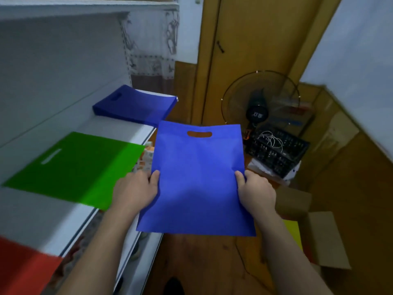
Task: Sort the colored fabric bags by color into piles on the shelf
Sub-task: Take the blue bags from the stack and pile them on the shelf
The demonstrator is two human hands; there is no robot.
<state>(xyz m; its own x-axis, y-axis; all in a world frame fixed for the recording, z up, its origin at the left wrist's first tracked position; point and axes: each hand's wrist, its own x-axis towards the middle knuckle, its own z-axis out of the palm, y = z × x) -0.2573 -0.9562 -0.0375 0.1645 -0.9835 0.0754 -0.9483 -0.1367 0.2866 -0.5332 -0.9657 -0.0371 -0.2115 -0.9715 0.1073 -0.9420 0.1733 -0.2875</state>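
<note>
Two-hand grip (136, 188), flat blue bag (197, 179) (nonwoven)

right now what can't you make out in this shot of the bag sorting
Head view only:
- Red bag: cut off by the lower left edge, blurred; pile depth unknown.
- Yellow bag: mostly hidden by the right forearm and cardboard box flap.
- Fingers of the left hand and right hand: under the held blue bag; only thumbs show.
- Blue pile bag count: too blurred.
- Items beside the green bag: hidden, blurred.
</note>
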